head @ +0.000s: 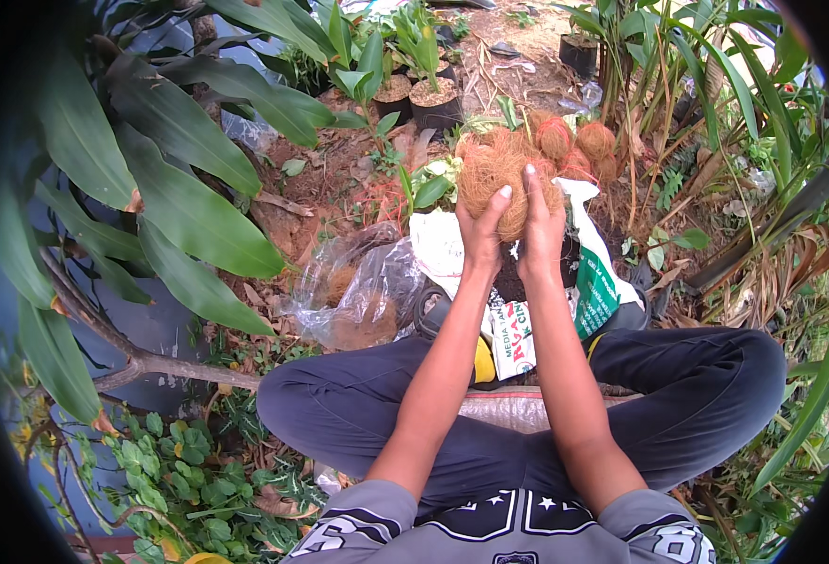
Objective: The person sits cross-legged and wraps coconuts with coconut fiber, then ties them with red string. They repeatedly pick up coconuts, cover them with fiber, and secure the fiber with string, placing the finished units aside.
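Between my two hands is a loose clump of brown coconut fibre (488, 166), held up over an open bag. My left hand (483, 229) grips its near left side, thumb pressed on top. On the right side my right hand (543, 218) closes around it, thumb and fingers pointing away from me. Below the hands, the white and green printed plastic bag (601, 282) stands open between my feet, with dark soil (517, 282) inside. Just beyond the clump lie several fibre balls (596, 141), some wound with red string. The undersides of the fingers are hidden.
A clear plastic bag (358, 282) holding brown fibre lies left of the printed bag. Several potted seedlings (434, 95) in black polybags stand farther off. Broad leaves (203, 218) and a branch (175, 370) reach in from the left; tall stems (640, 77) grow at right.
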Demonstrator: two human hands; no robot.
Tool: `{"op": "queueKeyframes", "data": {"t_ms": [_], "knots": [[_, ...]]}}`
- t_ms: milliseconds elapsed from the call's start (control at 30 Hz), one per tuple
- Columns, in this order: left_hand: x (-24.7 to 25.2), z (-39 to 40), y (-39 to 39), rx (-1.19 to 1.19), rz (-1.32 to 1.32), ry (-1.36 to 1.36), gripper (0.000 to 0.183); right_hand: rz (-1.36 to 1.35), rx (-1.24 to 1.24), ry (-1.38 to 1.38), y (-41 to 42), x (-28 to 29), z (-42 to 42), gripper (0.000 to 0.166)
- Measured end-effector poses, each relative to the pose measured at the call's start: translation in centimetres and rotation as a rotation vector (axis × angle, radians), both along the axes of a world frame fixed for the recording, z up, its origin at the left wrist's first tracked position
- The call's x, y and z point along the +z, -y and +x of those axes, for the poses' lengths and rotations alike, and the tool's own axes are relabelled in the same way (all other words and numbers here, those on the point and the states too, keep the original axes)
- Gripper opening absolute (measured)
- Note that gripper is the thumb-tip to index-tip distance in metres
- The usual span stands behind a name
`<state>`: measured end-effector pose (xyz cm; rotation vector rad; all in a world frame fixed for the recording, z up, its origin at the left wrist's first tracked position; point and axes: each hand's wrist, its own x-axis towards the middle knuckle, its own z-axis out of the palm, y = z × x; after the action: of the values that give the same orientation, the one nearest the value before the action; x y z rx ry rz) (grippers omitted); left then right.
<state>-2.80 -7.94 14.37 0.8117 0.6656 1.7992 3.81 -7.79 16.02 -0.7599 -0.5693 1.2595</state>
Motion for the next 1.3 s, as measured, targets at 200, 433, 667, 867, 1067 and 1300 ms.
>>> {"op": "queueKeyframes", "data": {"t_ms": [200,433,667,867,1067,1300], "knots": [[0.2,0.6,0.2,-0.048,0.026,-0.036,0.056,0.004,0.009,0.1,-0.3,0.9,1.6,0.038],[-0.3,0.8,0.1,-0.189,0.018,-0.131,0.056,0.02,0.151,0.091,-1.2,0.7,4.0,0.044],[-0.7,1.0,0.1,-0.216,0.025,-0.208,0.056,-0.053,0.217,0.111,-0.2,2.1,4.9,0.046],[-2.2,0.8,-0.5,-0.22,0.047,-0.352,0.058,-0.072,0.282,0.109,-1.3,0.6,5.8,0.044],[-2.2,1.0,-0.6,0.184,0.096,-0.774,0.057,-0.132,0.245,0.069,-2.1,-0.4,5.9,0.039],[-0.5,0.1,-0.8,-0.064,0.012,-0.814,0.049,-0.114,0.202,0.1,-1.6,-0.2,5.2,0.038]]}}
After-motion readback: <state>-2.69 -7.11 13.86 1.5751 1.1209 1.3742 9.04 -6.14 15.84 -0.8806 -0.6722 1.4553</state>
